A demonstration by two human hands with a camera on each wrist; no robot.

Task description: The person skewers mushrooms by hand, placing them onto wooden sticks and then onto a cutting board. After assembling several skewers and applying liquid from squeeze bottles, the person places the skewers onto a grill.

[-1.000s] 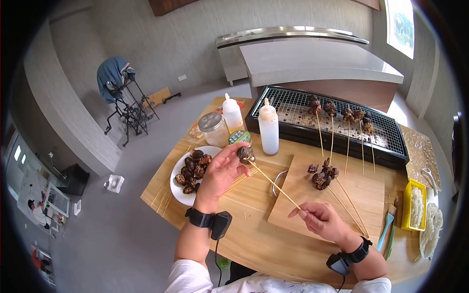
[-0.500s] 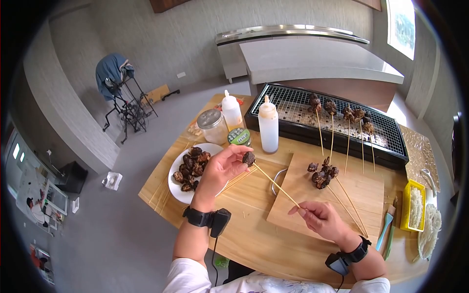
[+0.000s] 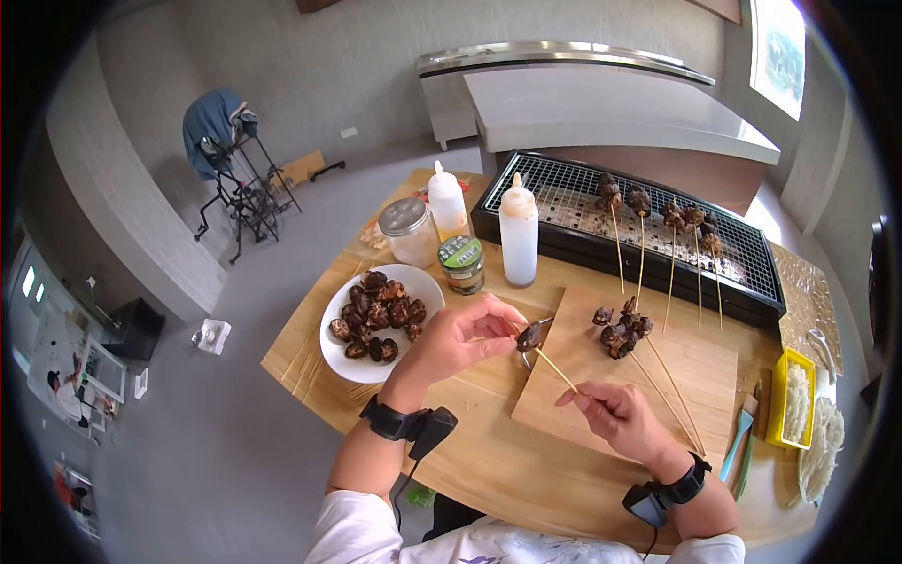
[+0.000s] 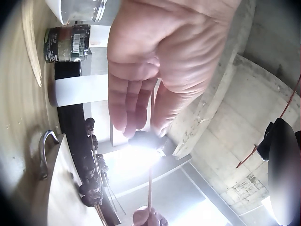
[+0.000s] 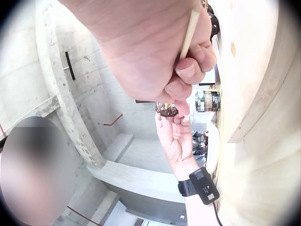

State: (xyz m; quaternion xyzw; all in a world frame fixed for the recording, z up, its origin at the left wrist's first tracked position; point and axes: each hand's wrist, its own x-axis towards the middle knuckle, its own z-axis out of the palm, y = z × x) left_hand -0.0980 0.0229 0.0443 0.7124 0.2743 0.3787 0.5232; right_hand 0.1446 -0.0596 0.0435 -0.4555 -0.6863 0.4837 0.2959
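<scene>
My left hand (image 3: 474, 338) has its thumb and fingertips at a dark brown mushroom (image 3: 529, 337), pinching it. A wooden skewer (image 3: 556, 368) passes through the mushroom, and a length of stick shows between the left fingers in the left wrist view. Lower on the skewer, my right hand (image 3: 615, 418) grips it with curled fingers; the stick's back end sticks out of that fist in the right wrist view. Beside the left hand stands a white plate (image 3: 349, 368) of loose mushrooms (image 3: 381, 310). Two mushroom skewers (image 3: 625, 336) lie on the cutting board (image 3: 564, 399) near the right hand.
Behind the board stands a black grill (image 3: 601, 254) with several mushroom skewers. Squeeze bottles (image 3: 519, 235), a lidded glass jar (image 3: 409, 230) and a green-lidded jar (image 3: 461, 263) stand behind the left hand. At right are a blue brush (image 3: 738, 442) and a yellow basket (image 3: 794, 399).
The mushroom and my left hand have moved right and down toward the right hand, and less skewer shows between them. My right hand has stayed nearly in place, gripping the skewer.
</scene>
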